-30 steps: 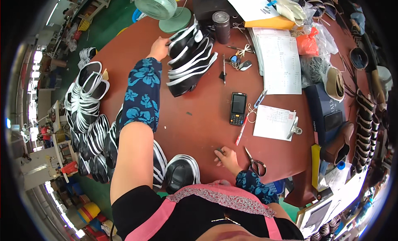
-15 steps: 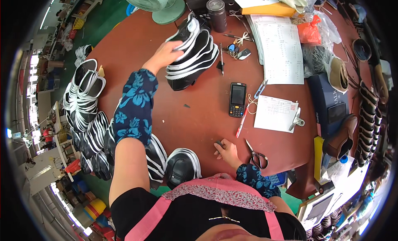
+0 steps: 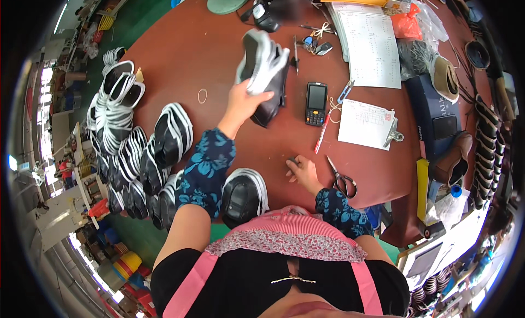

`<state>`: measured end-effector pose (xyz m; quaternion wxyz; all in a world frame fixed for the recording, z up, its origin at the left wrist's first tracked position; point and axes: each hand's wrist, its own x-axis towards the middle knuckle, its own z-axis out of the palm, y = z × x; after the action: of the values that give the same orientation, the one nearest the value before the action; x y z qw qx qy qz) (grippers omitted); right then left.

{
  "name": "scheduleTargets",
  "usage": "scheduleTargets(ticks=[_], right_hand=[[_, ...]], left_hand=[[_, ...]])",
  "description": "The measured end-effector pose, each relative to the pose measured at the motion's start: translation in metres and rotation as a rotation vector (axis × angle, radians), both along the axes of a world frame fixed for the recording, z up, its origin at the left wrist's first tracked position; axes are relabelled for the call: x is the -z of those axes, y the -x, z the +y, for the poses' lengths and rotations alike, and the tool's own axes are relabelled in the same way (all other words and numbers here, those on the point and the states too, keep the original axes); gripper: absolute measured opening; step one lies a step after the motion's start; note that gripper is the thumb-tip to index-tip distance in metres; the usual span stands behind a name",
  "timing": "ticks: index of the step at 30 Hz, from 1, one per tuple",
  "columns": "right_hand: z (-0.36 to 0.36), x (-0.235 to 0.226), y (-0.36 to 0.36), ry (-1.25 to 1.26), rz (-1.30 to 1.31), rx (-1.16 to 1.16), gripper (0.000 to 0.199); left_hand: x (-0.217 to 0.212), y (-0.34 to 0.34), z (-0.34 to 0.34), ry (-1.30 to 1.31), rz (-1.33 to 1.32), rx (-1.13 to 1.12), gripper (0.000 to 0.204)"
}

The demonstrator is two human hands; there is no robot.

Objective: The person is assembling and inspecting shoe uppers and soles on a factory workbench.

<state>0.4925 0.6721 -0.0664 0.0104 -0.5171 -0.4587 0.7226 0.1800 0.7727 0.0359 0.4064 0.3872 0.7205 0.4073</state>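
My left hand (image 3: 242, 106) is closed round a nested stack of black shoe uppers with white edges (image 3: 264, 72), tilted over the middle of the table. The stack looks slightly blurred. My right hand (image 3: 304, 173) rests low over the table, its fingers curled round a small dark object (image 3: 292, 160) too small to name. Beside that hand lie black-handled scissors (image 3: 343, 182). Close to my body, left of centre, sits another stack of black uppers (image 3: 243, 196). A thin pale loop (image 3: 202, 95) lies on the table left of my left hand.
Several more stacks of black and white uppers (image 3: 117, 110) line the table's left edge. A handheld scanner (image 3: 316, 103), a red-and-white pen (image 3: 322, 135), a clipped paper sheet (image 3: 363, 124) and keys (image 3: 310, 43) lie to the right. A green fan (image 3: 229, 1) stands at the far edge.
My left hand has brought the stack of uppers nearer and to the right, and the stack is turned more on end. The pale loop now shows on the table. My right hand keeps its hold.
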Motion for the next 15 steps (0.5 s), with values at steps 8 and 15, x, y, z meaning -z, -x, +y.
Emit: scheduleTargets(ticks=[8,15], right_hand=[[0.005,-0.113,0.002,-0.716,-0.001,0.308,0.021],[-0.063,-0.223,0.026,-0.69,0.309,-0.333,0.023]], left_hand=[[-0.054,-0.069,-0.185,-0.028,-0.754,-0.342,0.037],[-0.052,-0.085,-0.273,-0.035,-0.707,-0.089,0.028]])
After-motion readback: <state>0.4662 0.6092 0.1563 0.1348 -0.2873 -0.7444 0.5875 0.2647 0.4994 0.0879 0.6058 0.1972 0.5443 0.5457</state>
